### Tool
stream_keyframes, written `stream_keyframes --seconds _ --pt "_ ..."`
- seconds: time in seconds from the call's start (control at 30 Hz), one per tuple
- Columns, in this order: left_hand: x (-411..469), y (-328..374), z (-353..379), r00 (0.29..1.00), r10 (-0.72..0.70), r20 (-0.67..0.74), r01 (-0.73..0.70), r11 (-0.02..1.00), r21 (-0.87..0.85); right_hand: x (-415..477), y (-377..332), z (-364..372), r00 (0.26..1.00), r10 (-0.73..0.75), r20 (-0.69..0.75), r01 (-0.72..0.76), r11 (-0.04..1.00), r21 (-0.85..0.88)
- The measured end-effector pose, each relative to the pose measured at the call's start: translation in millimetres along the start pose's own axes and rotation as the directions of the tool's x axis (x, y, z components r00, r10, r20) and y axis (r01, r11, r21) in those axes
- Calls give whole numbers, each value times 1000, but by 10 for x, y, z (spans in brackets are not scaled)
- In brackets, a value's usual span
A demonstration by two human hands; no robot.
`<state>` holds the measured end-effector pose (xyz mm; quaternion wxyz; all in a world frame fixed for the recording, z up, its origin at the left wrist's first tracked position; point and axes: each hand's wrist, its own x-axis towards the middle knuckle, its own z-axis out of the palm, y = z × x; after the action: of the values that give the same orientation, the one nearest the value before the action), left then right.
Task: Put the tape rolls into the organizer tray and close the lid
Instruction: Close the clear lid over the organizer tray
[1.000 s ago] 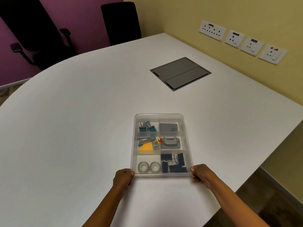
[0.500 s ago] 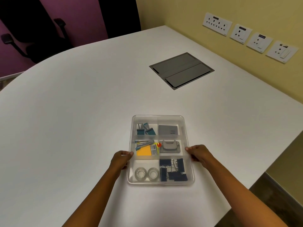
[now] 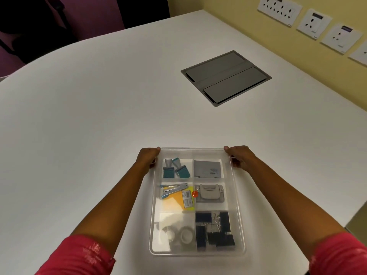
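Note:
A clear plastic organizer tray (image 3: 238,231) lies on the white table with its transparent lid on top. Two clear tape rolls (image 3: 179,234) sit in its near left compartment, seen through the lid. My left hand (image 3: 148,157) presses on the far left corner of the tray. At the far right corner rests my right hand (image 3: 239,156), fingers curled over the edge. Other compartments hold blue stamps, a grey box, a stapler with yellow notes, a grey punch and black binder clips.
A grey cable hatch (image 3: 225,77) is set into the table at the far right. Wall sockets (image 3: 309,20) line the yellow wall. The table's right edge (image 3: 355,207) runs close to the tray. Dark chairs stand beyond the far left edge.
Both hands have slid along the tray's sides from the near corners, past the middle, to the far corners. The view has come closer to the tray.

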<state>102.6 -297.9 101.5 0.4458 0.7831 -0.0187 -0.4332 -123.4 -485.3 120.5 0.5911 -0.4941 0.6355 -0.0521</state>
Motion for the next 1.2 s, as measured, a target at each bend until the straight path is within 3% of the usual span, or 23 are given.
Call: stream_keyframes --seconds 0.23,0.47,0.53,0.63,0.7,0.77,0.83,0.9,1.2 --pt "257 104 19 997 -79 19 75 986 151 117 -76 -45 984 166 67 -162 985 -63" --pt "297 175 -20 981 -184 64 168 966 197 167 -89 10 984 174 49 -169 982 -85" --pt "254 136 -25 992 -115 53 102 973 206 119 -56 1 994 88 56 -85 994 -66" --pt "83 -49 2 977 210 -37 -185 922 339 -6 128 15 974 -224 -27 210 945 -249" --pt "-166 -268 26 899 432 -76 -359 824 439 -208 344 39 878 -473 -77 391 800 -454" --pt "-441 -551 64 832 552 -48 -468 746 474 -442 649 82 765 -639 -76 511 675 -532" --pt "-660 -866 99 797 603 15 -519 673 527 -632 977 127 728 -683 -60 546 630 -552" --pt "-810 -1119 131 783 621 45 -530 627 571 -755 1255 179 739 -673 -23 541 614 -575" --pt "-741 -1362 189 781 623 49 -536 628 565 -666 1518 260 684 -729 24 537 481 -693"
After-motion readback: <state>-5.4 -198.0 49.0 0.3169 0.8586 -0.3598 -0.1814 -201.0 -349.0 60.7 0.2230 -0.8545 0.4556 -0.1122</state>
